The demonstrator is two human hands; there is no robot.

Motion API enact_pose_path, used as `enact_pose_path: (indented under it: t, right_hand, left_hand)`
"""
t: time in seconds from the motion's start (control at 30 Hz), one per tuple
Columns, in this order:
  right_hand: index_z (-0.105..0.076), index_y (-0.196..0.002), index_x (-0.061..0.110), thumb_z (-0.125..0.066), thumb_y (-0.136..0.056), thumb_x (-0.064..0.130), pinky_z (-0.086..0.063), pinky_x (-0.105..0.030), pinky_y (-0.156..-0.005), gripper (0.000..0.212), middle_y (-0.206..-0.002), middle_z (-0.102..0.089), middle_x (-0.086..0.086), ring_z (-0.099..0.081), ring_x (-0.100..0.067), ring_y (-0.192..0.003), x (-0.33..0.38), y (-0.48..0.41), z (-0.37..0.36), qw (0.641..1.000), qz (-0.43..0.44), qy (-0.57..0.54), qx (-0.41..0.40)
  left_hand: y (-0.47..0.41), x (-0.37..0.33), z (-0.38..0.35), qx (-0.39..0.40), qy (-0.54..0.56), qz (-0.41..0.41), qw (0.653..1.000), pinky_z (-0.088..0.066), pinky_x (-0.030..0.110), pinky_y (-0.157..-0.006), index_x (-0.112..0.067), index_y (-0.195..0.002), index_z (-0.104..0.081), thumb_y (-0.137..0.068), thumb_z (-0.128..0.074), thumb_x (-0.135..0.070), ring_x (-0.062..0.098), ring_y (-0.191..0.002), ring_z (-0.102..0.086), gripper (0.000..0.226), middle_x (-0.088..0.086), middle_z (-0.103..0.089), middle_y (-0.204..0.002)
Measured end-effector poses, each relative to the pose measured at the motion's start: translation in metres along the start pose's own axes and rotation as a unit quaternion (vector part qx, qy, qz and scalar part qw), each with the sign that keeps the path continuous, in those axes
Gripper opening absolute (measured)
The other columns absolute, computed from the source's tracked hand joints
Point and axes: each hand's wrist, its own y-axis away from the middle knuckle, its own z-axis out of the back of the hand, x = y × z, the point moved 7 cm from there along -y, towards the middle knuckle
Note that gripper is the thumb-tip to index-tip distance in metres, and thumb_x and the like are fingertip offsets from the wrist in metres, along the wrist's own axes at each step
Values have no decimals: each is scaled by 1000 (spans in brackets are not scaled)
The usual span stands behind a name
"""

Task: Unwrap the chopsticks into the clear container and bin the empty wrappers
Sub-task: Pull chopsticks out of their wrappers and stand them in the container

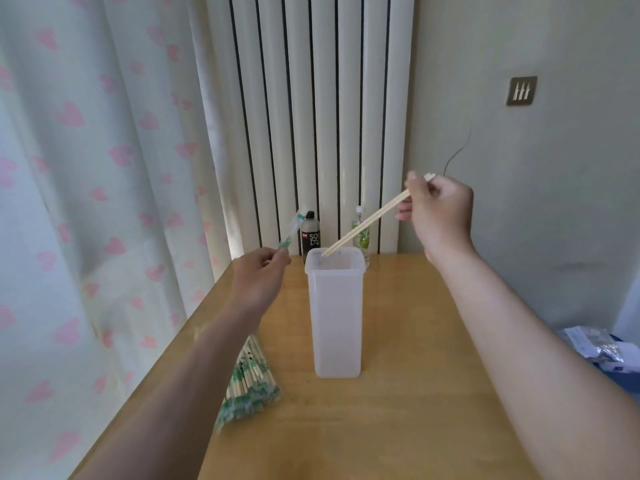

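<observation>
Chopsticks (367,221): pinched at thick end in right hand (438,211), tips inside clear container (335,317) mid-counter (415,393). Probably light, stiff, smooth; best gripped there. Flimsy empty wrapper (291,230) pinched in left hand (259,275).

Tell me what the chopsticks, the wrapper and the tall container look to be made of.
The chopsticks look like pale, unvarnished bamboo or wood: matte, cream-coloured sticks. The wrapper seems thin clear plastic film with green print: see-through, limp. The container looks like frosted, translucent plastic: milky walls, moulded rim.
</observation>
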Motion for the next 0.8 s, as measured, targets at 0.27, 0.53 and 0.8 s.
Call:
enact_pose_path:
  t: [0.27,0.53,0.8]
  right_hand:
    - [-71,-90,10,-67,-95,25,-54,-34,-71,17,-76,-63,3,-66,-25,-81,-32,17,-72,930,67,290,215]
    - [-77,-88,14,-68,-94,25,-40,-23,-69,15,-85,-71,2,-63,-13,-84,-51,33,-82,892,79,331,297]
    - [-69,-85,-4,-53,-102,36,-52,-31,-72,47,-81,-71,-18,-64,-30,-76,-53,32,-68,908,71,283,299]
  left_hand:
    - [1,8,-14,42,-19,-6,999,-30,22,-44,-13,-93,-70,-102,-52,-28,10,-49,-36,25,6,-46,-68]
    - [-1,11,-22,59,-29,-23,998,-31,20,-43,-9,-92,-70,-103,-52,-27,10,-46,-39,27,3,-49,-62]
    - [7,1,-33,71,-15,-54,996,-32,27,-49,3,-91,-65,-100,-55,-27,17,-53,-38,33,5,-47,-62]
